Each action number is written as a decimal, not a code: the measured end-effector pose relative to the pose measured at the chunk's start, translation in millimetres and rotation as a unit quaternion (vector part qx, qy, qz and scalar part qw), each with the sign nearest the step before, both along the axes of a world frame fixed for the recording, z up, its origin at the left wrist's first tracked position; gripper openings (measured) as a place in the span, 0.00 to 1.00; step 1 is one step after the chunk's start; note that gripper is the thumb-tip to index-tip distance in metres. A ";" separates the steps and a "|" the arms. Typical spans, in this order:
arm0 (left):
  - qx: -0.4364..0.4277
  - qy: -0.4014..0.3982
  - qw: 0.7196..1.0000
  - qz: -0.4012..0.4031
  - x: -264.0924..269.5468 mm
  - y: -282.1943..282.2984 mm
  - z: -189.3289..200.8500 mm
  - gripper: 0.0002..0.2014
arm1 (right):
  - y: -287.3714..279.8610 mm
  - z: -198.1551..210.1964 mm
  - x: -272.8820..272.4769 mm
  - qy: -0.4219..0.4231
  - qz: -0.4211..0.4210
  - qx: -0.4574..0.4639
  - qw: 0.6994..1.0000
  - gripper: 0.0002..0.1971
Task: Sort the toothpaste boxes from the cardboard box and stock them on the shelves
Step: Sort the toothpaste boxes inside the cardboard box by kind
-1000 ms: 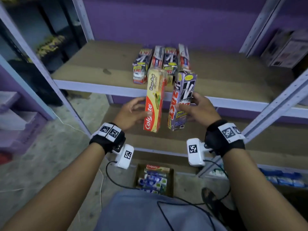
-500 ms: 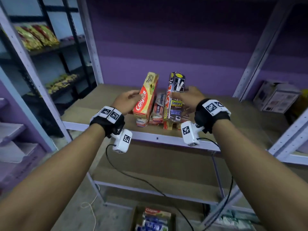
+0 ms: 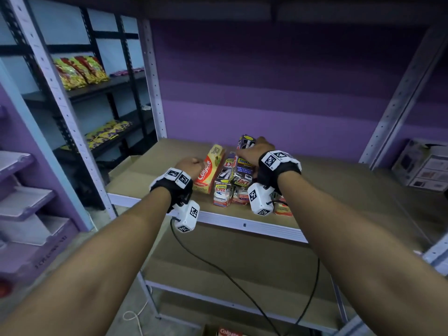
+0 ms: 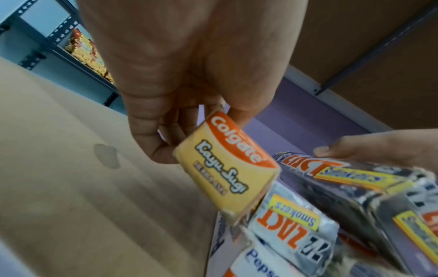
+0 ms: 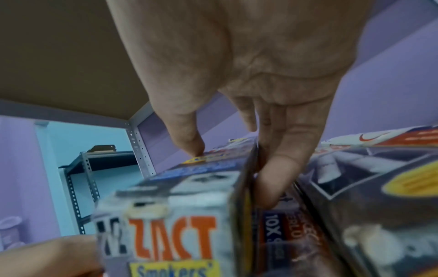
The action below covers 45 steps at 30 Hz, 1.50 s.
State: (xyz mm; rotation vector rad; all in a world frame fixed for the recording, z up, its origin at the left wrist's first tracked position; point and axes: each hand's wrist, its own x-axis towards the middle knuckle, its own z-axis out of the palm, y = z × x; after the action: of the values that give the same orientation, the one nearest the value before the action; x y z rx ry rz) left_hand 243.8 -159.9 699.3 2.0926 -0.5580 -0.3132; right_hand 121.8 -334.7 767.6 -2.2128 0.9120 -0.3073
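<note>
My left hand (image 3: 190, 166) grips a yellow and red Colgate box (image 3: 209, 169) and holds it tilted just left of the pile of toothpaste boxes (image 3: 228, 190) on the brown shelf (image 3: 145, 170). In the left wrist view the fingers (image 4: 166, 131) curl round the Colgate box (image 4: 227, 176). My right hand (image 3: 252, 151) grips a dark Zact Smokers box (image 3: 243, 163) on top of the pile. The right wrist view shows thumb and fingers (image 5: 272, 168) pinching that Zact box (image 5: 180, 215).
The cardboard box (image 3: 225, 332) with more toothpaste sits on the floor at the bottom edge. A lower shelf (image 3: 242, 267) lies beneath. A printed carton (image 3: 424, 166) stands at the shelf's right. Snack bags (image 3: 77, 71) fill a dark rack at left.
Both hands have moved forward and down onto the shelf with their boxes. The Zact box has come down onto the pile and the Colgate box down beside it.
</note>
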 end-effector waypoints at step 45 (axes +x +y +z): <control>0.119 -0.337 0.883 -0.305 -119.5 27.3 0.0 0.14 | 1.4 -45.1 -152.8 0.099 0.162 0.001 0.982 0.02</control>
State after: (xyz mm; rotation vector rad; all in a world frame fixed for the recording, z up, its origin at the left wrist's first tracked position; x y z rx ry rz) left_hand 124.3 -132.5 699.3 2.1890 -1.6833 0.0206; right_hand -31.1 -333.4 722.5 -2.3739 0.6355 0.0684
